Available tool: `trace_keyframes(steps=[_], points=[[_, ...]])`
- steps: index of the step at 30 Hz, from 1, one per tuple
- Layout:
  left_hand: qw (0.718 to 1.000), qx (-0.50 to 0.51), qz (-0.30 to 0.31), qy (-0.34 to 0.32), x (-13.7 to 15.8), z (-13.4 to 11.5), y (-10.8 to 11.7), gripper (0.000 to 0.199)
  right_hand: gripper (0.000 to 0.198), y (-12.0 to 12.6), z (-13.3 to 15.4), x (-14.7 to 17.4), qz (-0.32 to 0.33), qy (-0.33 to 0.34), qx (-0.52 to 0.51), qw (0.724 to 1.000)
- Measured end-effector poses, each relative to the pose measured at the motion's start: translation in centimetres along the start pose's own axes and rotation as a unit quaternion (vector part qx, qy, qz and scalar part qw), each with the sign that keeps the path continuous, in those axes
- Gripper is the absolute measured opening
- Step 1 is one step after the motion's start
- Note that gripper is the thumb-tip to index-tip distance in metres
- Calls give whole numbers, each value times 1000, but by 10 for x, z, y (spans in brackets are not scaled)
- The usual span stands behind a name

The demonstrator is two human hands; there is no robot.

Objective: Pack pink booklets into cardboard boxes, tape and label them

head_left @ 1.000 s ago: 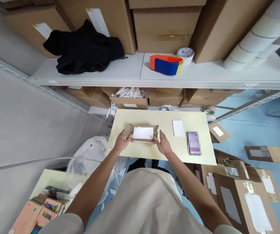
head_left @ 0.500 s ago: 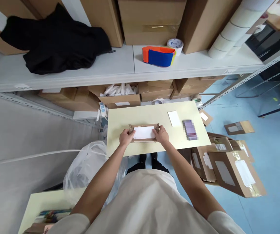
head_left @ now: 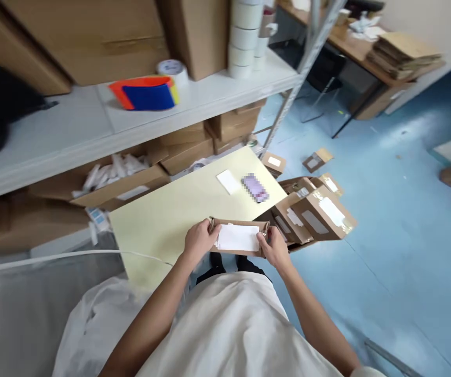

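Note:
Between my two hands is a small brown cardboard box (head_left: 245, 252) with a white label (head_left: 238, 237) on its top. My left hand (head_left: 201, 240) grips its left end, thumb on the label's edge. At the right end, my right hand (head_left: 274, 246) is closed round the box in the same way. The box is held in front of my body, over the near edge of the pale yellow table (head_left: 150, 235). Farther back on that table lie a white card (head_left: 228, 181) and a blurred purple item (head_left: 255, 187).
Several labelled cartons (head_left: 315, 217) are piled on the blue floor, right of the table. A grey shelf (head_left: 202, 102) stands behind it, bearing a tape roll (head_left: 172, 70) and an orange and blue band (head_left: 147, 94). Translucent plastic (head_left: 96, 319) hangs at the lower left.
The view has turned to the right. Both hands have lifted the box off the table and brought it back toward my body, past the table's near edge.

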State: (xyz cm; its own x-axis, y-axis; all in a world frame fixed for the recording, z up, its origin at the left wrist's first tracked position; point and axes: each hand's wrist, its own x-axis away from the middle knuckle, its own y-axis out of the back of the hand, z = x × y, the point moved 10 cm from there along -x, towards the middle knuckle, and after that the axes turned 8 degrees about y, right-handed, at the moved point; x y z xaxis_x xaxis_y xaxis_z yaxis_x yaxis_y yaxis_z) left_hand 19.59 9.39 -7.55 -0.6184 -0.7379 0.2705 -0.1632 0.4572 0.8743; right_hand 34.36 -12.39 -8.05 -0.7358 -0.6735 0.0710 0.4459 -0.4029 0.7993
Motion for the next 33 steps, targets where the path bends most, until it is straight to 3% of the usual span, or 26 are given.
trace_keyframes(steps=[5,9,12,14,16,18,22,25,27,30,33], points=[[983,49,-9,-174,-29,-171,-33,21,55,105,-91,12,-143,-85,30,986],[951,139,38,-273,-45,-306,-65,31,75,183,-152,20,-250,-119,30,960],[926,210,66,-307,-45,-369,-78,52,82,211,-168,22,-291,-81,45,952],[918,232,61,-315,-41,-379,-81,66,80,207,-173,20,-287,-54,52,955],[921,231,66,-307,-38,-361,-88,73,74,185,-178,13,-258,-38,29,965],[934,228,82,-264,-40,-317,-98,72,69,154,-181,1,-212,-31,-15,977],[968,215,101,-80,-44,-183,-116,56,61,81,-161,-43,-47,11,-62,997],[972,206,92,66,-28,-85,-122,42,54,27,-128,-83,111,60,-3,992],[966,209,77,133,-9,-38,-124,40,54,-3,-110,-107,189,81,63,977],[953,222,53,200,21,4,-128,39,54,-40,-92,-142,259,100,153,949],[943,226,39,240,41,21,-135,38,53,-72,-82,-171,286,111,201,930]])
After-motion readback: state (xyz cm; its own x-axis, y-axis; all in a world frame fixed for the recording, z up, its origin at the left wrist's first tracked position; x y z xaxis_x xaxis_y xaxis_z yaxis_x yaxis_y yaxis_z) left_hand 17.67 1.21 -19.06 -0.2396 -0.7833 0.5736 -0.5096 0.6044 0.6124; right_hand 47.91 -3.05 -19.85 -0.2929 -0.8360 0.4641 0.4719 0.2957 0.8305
